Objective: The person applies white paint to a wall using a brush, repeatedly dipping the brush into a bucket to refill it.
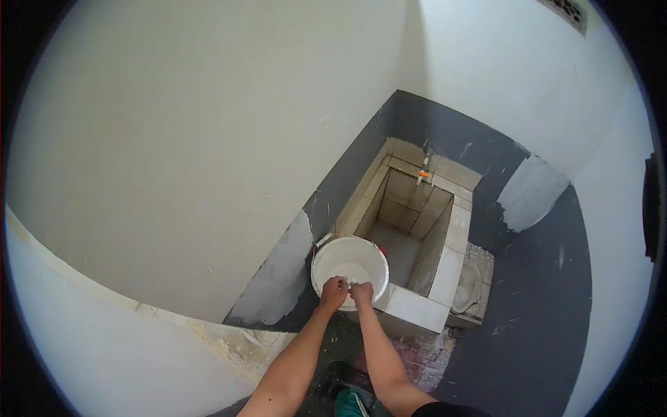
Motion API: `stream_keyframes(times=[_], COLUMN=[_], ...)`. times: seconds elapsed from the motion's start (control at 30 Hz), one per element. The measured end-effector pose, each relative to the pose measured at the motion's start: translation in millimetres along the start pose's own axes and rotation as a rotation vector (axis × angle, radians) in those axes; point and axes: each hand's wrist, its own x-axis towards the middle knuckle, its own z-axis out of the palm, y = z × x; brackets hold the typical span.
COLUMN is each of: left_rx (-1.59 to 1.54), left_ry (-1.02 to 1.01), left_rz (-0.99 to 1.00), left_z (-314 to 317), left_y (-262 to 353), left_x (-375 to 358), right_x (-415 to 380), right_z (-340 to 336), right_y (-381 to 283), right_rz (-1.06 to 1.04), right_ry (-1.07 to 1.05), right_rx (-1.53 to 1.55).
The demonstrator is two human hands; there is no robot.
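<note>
Both hands, left (334, 292) and right (361, 295), are over the near side of the bucket (349, 249), nearly touching. Fingers on both are curled in and look clamped on a small pale bit (351, 284) between them. Too small to say what it is or which hand has the firmer grip.

Bucket is upright at the near-left corner of the basin's tiled rim (419, 308); can't see what its base sits on. Pale stuff in the bottom, liquid or residue, can't tell. Basin (397, 244) is just beside it, tap (423, 175) at the far end, well apart from the hands.

Handling notes, my judgement:
- Work inside the rim line so anything that drops lands in the bucket, not on the floor (422, 359).
- Pinch with fingertips, one hand steadying, the other doing the fine motion. Small part, likely slick if wet.
- Wrists low, short strokes. Big pulls risk a sudden release and a knock on the rim.
- Don't lean forearms on the near edge; support underneath is unverified, so it could tip.
- Arms block part of the near wall. Check clearance there before shifting.
</note>
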Motion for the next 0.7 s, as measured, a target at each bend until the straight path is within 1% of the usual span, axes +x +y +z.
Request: stream_keyframes(times=[0.03,0.07,0.13,0.17,0.2,0.23,0.27,0.33,0.37,0.47,0.5,0.53,0.57,0.67,0.7], left_rx=[0.01,0.001,-0.019,-0.008,0.004,0.015,-0.011,0.097,0.15,0.132,0.063,-0.007,-0.076,-0.527,-0.59], left_ry=[0.039,0.049,0.074,0.078,0.082,0.083,0.074,-0.017,-0.062,-0.088,-0.117,-0.145,-0.172,-0.266,-0.281], left_rz=[0.01,-0.019,-0.074,-0.066,-0.054,-0.044,-0.093,-0.199,-0.255,-0.362,-0.386,-0.409,-0.432,-0.527,-0.556], left_z=[0.4,0.8,-0.4,-1.5,3.0,6.2,9.6,17.3,21.6,11.3,16.3,27.6,32.3,15.2,11.9], left_y=[2.9,6.1,16.4,18.1,9.1,3.0,-3.5,-27.5,-39.6,-22.0,-35.1,-60.8,-74.3,-34.5,-30.0], left_x=[-7.2,-14.8,-29.3,-31.6,-33.9,-36.6,-37.5,-31.7,-28.3,-37.5,-33.9,-27.0,-22.8,-34.2,-33.6], right_x=[-3.8,-7.8,-11.7,-8.6,-23.8,-33.5,-42.5,-60.9,-67.3,-79.2,-81.9,-83.5,-83.1,-82.2,-83.1], right_z=[-6.4,-14.9,-9.5,-6.9,-5.8,-7.7,-10.1,-11.3,-11.7,-16.7,-21.3,-24.7,-25.6,-24.1,-22.8], right_y=[5.3,11.0,31.8,36.9,30.1,26.9,24.2,14.8,9.0,6.6,4.5,2.2,1.2,1.9,1.4], right_rz=[0.14,0.283,0.408,0.464,0.384,0.361,0.338,0.284,0.237,0.125,0.098,0.072,0.066,0.06,0.066], right_ry=[-0.086,-0.23,-0.244,-0.25,-0.191,-0.177,-0.161,-0.107,-0.142,-0.256,-0.301,-0.347,-0.348,-0.332,-0.313], right_rx=[0.318,0.627,0.844,0.956,0.917,0.843,0.771,0.567,0.554,0.532,0.541,0.55,0.567,0.591,0.581])
